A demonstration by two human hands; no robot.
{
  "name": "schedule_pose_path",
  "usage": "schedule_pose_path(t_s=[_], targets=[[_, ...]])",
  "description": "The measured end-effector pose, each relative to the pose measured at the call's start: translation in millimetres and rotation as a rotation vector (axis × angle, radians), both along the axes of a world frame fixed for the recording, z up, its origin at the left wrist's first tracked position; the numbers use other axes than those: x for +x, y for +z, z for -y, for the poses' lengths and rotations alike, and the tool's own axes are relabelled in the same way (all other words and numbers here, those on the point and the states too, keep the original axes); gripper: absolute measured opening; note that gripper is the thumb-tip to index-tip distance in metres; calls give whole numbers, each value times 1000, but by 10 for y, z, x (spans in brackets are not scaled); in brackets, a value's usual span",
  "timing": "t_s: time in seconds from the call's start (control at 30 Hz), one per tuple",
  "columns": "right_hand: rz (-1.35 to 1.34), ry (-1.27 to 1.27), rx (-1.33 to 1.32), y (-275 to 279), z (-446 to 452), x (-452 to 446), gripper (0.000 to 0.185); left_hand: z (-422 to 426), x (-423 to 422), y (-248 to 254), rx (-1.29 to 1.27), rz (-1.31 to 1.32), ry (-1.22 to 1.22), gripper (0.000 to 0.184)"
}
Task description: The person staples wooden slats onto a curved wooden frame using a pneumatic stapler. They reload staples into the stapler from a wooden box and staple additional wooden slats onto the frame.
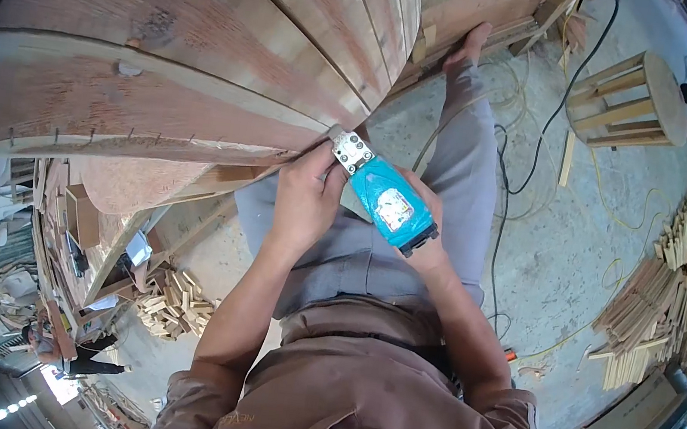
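The teal tool (390, 206) is gripped by the right hand (428, 194), its nose (353, 152) at the wooden panel (210, 41). The left hand (308, 192) is half curled beside it, its hold unclear; should the nose slip, fingers could be struck.

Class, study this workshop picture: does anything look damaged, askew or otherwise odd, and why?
Yes: thin dark pins, perhaps nails, jut from the lower edge of the wooden panel rather than sitting flush. The person's bare foot also looks unprotected.
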State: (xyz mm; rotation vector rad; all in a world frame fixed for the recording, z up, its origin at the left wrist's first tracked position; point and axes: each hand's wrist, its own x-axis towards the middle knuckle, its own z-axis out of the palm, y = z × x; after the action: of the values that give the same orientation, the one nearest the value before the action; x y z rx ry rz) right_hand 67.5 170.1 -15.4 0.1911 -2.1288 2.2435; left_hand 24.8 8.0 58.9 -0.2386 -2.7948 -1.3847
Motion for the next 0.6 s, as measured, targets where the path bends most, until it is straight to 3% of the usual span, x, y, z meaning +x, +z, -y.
schedule_pose_path(t_s=[0.2, 0.27, 0.3, 0.37, 0.6], targets=[[67, -18, 12, 81, -17, 40, 46, 23, 27, 39, -45, -63, -40, 18], [51, -1, 17, 149, -33, 51, 45, 14, 59, 118, -48, 52, -27, 36], [52, -5, -2, 183, -22, 50, 45, 2, 54, 161, -49, 48, -25, 36], [44, -7, -19, 269, -31, 4, 46, -19, 30, 239, 17, -18, -6, 17], [21, -4, -35, 315, -8, 53, 49, 64, 26, 240, 3, -54, -32, 15]])
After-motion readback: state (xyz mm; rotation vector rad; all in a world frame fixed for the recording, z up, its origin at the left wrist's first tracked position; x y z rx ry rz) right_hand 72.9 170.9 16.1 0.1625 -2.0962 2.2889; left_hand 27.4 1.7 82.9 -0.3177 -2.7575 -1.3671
